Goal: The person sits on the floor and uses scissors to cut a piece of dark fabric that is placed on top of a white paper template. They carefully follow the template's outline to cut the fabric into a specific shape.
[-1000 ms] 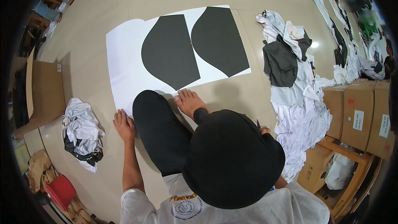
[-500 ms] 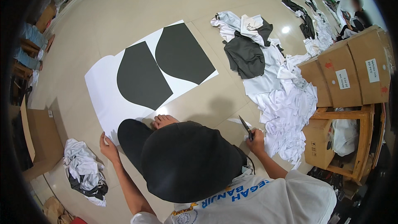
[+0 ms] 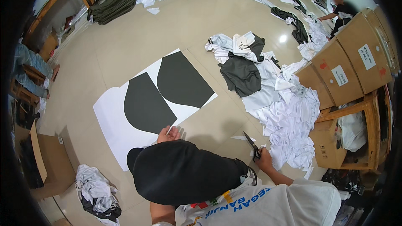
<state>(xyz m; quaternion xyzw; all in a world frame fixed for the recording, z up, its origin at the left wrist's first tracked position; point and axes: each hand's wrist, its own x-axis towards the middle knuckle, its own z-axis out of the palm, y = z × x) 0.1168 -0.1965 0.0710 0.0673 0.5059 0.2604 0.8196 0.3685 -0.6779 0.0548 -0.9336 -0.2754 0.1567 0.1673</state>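
Observation:
A white fabric sheet (image 3: 111, 115) with two large dark rounded panels (image 3: 148, 104) lies flat on the floor in front of me. At its near edge, by the lower corner of the nearer dark panel, my left hand (image 3: 164, 135) has its fingers closed on the white edge of the sheet. The black cap hides part of the left arm and the sheet's near edge. My right hand (image 3: 264, 160) grips black-handled scissors (image 3: 251, 143) to the right of the sheet, their blades pointing away and slightly left. A thin white scrap (image 3: 239, 137) lies beside the blades.
A long heap of white and dark cloth (image 3: 289, 113) spreads at the right, beside cardboard boxes (image 3: 349, 65) on a wooden frame (image 3: 370, 119). At the left are a cloth bundle (image 3: 94, 188) and an open carton (image 3: 56, 159). Other people sit around the room, one in black (image 3: 343, 10).
My left hand has moved right from the sheet's left edge to near the dark panel's corner. The scissors stay in my right hand. The view has shifted, showing more of the far floor.

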